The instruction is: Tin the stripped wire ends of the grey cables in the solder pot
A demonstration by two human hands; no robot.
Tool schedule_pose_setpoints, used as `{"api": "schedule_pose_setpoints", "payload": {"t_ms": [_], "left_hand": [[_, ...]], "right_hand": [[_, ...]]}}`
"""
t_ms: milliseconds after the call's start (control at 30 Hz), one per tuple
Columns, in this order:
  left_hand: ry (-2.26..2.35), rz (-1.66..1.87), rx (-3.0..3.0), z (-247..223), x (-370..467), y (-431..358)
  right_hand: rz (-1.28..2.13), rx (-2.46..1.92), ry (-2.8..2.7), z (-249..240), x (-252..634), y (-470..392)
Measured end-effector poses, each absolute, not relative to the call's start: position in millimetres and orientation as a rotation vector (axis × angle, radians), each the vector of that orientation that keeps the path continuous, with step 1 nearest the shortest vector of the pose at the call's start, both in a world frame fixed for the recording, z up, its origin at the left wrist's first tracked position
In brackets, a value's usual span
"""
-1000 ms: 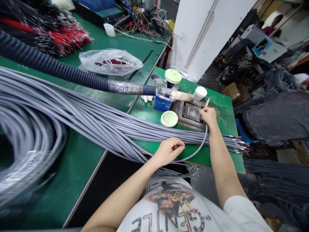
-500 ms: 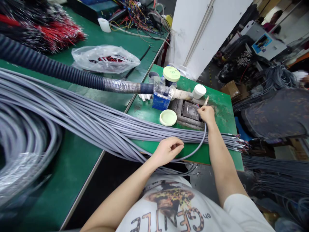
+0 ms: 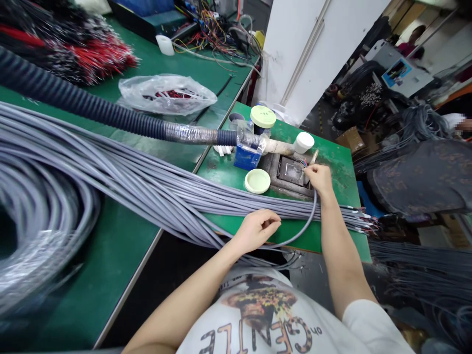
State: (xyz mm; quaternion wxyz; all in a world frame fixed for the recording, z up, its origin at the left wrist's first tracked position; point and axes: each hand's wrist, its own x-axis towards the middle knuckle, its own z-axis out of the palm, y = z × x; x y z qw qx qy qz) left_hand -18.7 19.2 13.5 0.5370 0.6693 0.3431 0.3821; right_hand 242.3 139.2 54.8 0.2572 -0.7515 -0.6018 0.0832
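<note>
Head view: one grey cable (image 3: 308, 223) has its upper end at the plate set into the green desk, where thin coloured wires (image 3: 303, 163) fan out of it. The right hand (image 3: 320, 179) is clamped on this end, thumb and fingers pinched together just beside the dark square plate (image 3: 290, 169). From there the cable bends down across a thick bundle of grey cables (image 3: 236, 197) and curves toward the left wrist, where it passes out of sight. The left hand (image 3: 258, 228) is over the near edge of the bundle, its fingers curled toward the thumb; whether they close on anything I cannot tell.

Around the plate on the desk (image 3: 341, 177) are a pale green shallow dish (image 3: 257, 181) to the left, a blue box (image 3: 246, 156) behind that, and a white tub (image 3: 304, 142) beyond the plate. A light-coloured nozzle (image 3: 279, 146) ends near the white tub; it joins a dark ribbed hose (image 3: 129, 118) coming in from the left. Behind the nozzle is a container with a yellow-green lid (image 3: 263, 116).

Farther left, a larger desk (image 3: 121, 236) carries a clear plastic bag (image 3: 167, 96) and a heap of red and black wires (image 3: 103, 54).
</note>
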Motion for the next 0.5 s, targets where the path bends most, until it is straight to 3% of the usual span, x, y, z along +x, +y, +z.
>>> {"api": "schedule_pose_setpoints", "payload": {"t_ms": [133,267,500], "left_hand": [[0.875,0.98,1.303,9,-10,15],[0.822,1.108,0.822,12,4,15],[0.612,1.301,0.427,27,21,15]], "right_hand": [[0.388,-1.873,-1.562,72,212,95],[0.757,-1.514,-1.367,79,163,47],[0.747,-1.389,-1.448,74,120,15]]}}
